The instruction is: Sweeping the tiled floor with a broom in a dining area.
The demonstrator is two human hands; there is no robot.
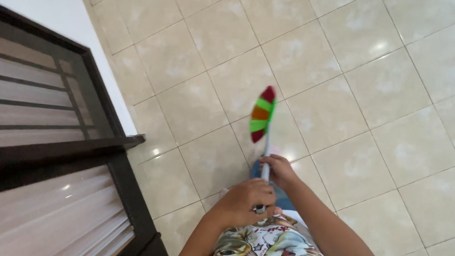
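A broom [262, 117] with red, green and orange bristles is held over the tiled floor [385, 104]. Its thin handle is gripped tight by the left hand [245, 202] at the top and the right hand [279, 171] just below. A dark door frame [103, 94] stands close on the left. Wide floor is seen on the right. The bristles seem to touch the tiles.

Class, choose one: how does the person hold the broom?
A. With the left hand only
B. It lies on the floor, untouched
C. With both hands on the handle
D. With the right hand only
C: the left hand and the right hand both grip the handle of the broom above the tiled floor.
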